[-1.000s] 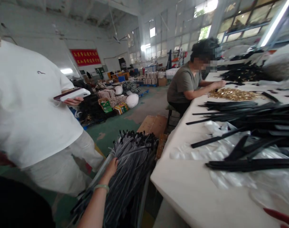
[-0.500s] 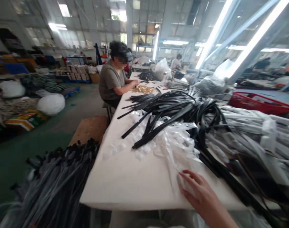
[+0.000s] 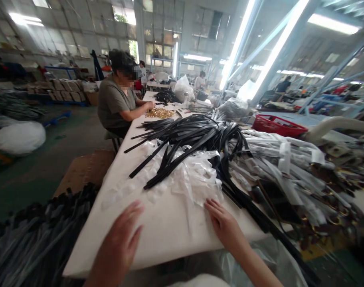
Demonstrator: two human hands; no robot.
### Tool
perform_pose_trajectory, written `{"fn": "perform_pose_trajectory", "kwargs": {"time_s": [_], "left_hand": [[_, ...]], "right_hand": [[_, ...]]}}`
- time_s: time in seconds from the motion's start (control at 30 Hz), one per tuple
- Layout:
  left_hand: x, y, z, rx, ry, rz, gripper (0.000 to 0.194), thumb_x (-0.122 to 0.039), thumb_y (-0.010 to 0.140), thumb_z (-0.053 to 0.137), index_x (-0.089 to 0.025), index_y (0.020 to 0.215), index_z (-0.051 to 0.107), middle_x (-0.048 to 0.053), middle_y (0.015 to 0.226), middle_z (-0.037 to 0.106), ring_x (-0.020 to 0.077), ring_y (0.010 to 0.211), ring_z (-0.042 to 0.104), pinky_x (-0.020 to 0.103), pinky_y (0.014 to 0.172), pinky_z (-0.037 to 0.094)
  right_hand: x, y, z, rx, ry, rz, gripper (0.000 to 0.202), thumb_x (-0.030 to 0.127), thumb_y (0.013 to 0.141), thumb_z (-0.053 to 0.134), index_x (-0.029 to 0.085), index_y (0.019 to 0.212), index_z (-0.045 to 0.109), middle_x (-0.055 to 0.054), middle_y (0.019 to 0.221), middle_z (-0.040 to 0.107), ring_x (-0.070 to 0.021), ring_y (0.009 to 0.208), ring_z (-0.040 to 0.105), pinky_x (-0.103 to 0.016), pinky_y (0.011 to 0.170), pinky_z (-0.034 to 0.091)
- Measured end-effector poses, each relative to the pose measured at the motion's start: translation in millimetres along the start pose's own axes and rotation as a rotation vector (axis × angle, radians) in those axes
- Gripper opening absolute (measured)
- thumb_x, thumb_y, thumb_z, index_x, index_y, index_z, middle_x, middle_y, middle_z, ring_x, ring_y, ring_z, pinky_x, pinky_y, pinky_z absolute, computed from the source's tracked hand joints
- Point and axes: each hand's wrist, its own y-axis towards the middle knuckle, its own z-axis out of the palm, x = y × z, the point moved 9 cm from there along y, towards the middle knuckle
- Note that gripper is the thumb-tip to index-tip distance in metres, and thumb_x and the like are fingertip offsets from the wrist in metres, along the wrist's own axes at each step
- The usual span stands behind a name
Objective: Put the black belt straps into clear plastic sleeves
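My left hand (image 3: 122, 235) is over the near left part of the white table (image 3: 161, 235), slightly blurred, its thumb apart from the fingers and nothing in it. My right hand (image 3: 224, 223) reaches to the near edge of a heap of thin clear plastic bags (image 3: 196, 175). Its fingers are stretched out and their tips touch the plastic; no grip on it shows. A bundle of long black straps (image 3: 182, 147) lies across the bags, its loose ends pointing left.
Plastic-wrapped straps (image 3: 266, 147) crowd the table's right side, before a red basket (image 3: 277, 124). Dark wrapped strips (image 3: 41, 239) stand at the lower left beside a cardboard box (image 3: 83, 169). A seated person (image 3: 116, 95) works at small gold pieces (image 3: 160, 113).
My left hand has come into view over the table. The view has swung right, so things appear further left. My right hand stays by the edge of the plastic bags.
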Motion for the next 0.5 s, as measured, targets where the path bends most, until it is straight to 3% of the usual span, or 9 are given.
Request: {"fn": "perform_pose_trajectory", "kwargs": {"time_s": [0.07, 0.1, 0.2, 0.27, 0.33, 0.4, 0.5], "left_hand": [[-67, 38, 50.5, 0.257, -0.001, 0.299, 0.054, -0.003, 0.088, 0.039, -0.027, 0.136, 0.045, 0.004, 0.142, 0.048, 0.0191, 0.133, 0.040, 0.037, 0.106, 0.038], [-93, 52, 68.8, 0.312, -0.016, 0.415, 0.048, -0.006, 0.089, 0.041, -0.027, 0.131, 0.050, 0.003, 0.141, 0.050, 0.0197, 0.134, 0.039, 0.040, 0.107, 0.036], [-134, 81, 107.1, 0.393, -0.059, 0.583, 0.024, -0.010, 0.089, 0.048, -0.016, 0.106, 0.064, 0.010, 0.114, 0.066, 0.0225, 0.114, 0.057, 0.040, 0.096, 0.045], [-135, 87, 120.2, 0.459, -0.066, 0.580, 0.016, -0.010, 0.087, 0.050, -0.013, 0.086, 0.065, 0.011, 0.087, 0.069, 0.0220, 0.088, 0.065, 0.035, 0.078, 0.051], [-124, 91, 115.5, 0.470, -0.153, 0.468, 0.018, -0.010, 0.087, 0.050, -0.014, 0.078, 0.064, 0.008, 0.075, 0.067, 0.0197, 0.073, 0.064, 0.030, 0.066, 0.050], [-105, 93, 92.2, 0.384, -0.374, 0.251, 0.020, -0.014, 0.089, 0.048, -0.016, 0.079, 0.065, 0.006, 0.075, 0.067, 0.0177, 0.072, 0.063, 0.027, 0.066, 0.049], [-62, 80, 46.9, 0.179, -0.774, -0.186, 0.027, -0.028, 0.092, 0.047, -0.018, 0.073, 0.064, 0.005, 0.073, 0.067, 0.0167, 0.073, 0.063, 0.028, 0.072, 0.050]], "right_hand": [[4, 9, 4, 0.025, 0.008, -0.012, 0.042, 0.013, 0.092, 0.035, 0.015, 0.127, 0.058, -0.011, 0.136, 0.052, -0.0228, 0.131, 0.043, -0.043, 0.107, 0.042], [6, 13, 5, 0.039, 0.013, -0.024, 0.043, 0.013, 0.091, 0.035, 0.015, 0.128, 0.057, -0.011, 0.137, 0.052, -0.0226, 0.132, 0.042, -0.042, 0.107, 0.041], [10, 23, 5, 0.100, 0.012, -0.069, 0.043, 0.014, 0.092, 0.035, 0.017, 0.131, 0.055, -0.010, 0.137, 0.052, -0.0230, 0.133, 0.040, -0.044, 0.108, 0.039], [11, 27, 4, 0.148, -0.022, -0.084, 0.044, 0.017, 0.093, 0.037, 0.020, 0.134, 0.052, -0.009, 0.138, 0.051, -0.0245, 0.133, 0.040, -0.047, 0.109, 0.035], [14, 34, 5, 0.194, -0.077, -0.101, 0.046, 0.022, 0.093, 0.041, 0.023, 0.139, 0.046, -0.008, 0.143, 0.045, -0.0267, 0.135, 0.037, -0.051, 0.111, 0.030], [19, 47, 8, 0.233, -0.122, -0.136, 0.048, 0.027, 0.093, 0.044, 0.023, 0.141, 0.042, -0.009, 0.145, 0.042, -0.0286, 0.137, 0.032, -0.052, 0.111, 0.026], [24, 83, 12, 0.229, -0.158, -0.150, 0.040, 0.030, 0.095, 0.044, 0.021, 0.132, 0.053, -0.010, 0.134, 0.055, -0.0292, 0.133, 0.039, -0.048, 0.110, 0.028]]}}
